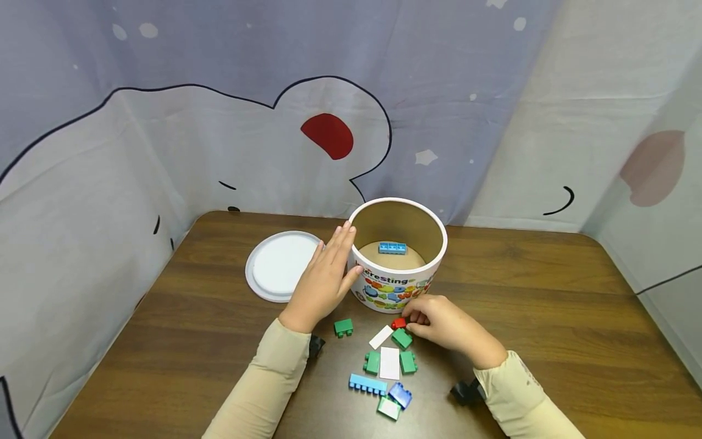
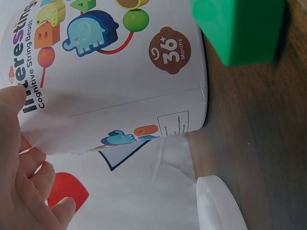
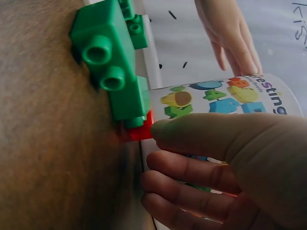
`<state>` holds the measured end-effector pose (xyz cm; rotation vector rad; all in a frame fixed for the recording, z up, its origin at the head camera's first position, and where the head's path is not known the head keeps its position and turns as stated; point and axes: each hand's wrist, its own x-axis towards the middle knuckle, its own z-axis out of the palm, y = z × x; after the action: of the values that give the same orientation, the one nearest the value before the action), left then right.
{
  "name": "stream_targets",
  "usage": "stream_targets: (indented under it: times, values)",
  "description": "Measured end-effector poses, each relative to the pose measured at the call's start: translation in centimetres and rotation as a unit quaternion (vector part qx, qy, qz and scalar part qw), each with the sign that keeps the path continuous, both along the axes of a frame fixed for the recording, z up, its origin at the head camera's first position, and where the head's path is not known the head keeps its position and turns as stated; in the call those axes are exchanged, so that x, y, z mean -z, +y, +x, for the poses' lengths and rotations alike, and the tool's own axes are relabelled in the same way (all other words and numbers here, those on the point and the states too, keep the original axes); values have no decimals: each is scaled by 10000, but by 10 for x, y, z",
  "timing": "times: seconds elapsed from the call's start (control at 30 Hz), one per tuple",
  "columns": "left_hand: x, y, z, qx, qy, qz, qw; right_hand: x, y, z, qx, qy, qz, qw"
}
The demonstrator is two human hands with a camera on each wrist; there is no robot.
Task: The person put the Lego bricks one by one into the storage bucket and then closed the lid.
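Observation:
A white printed bucket (image 1: pixel 390 286) stands on the table with a light-blue block (image 1: pixel 392 248) on its floor. My left hand (image 1: pixel 323 277) lies against the bucket's left side and rim, its fingers extended. In front of the bucket, my right hand (image 1: pixel 441 323) pinches a small red block (image 1: pixel 398 323) at table level. The thumb meets the red block in the right wrist view; the index fingertip is hidden there. A green block (image 1: pixel 402 339) lies close beside the red one. Another green block (image 1: pixel 343 328) sits to the left, near my left wrist.
Nearer me lie more green blocks (image 1: pixel 408 363), a white card-like piece (image 1: pixel 390 363), a smaller white piece (image 1: pixel 381 336), a long light-blue block (image 1: pixel 367 385), a dark-blue block (image 1: pixel 400 396) and a green-and-white block (image 1: pixel 389 408). A round white lid (image 1: pixel 280 265) lies left of the bucket.

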<state>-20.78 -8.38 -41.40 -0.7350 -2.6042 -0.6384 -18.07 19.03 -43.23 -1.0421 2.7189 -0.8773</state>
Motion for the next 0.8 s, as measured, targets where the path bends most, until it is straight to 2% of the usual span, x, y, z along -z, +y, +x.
stream_targets:
  times: [0.3,0.8]
  values:
    - [2,0,1,14,99,57,9999,6,-3,0,-7,53,24,10000]
    - [1,1,0,25,95,54,9999,5,-6,2,112,211,139,9996]
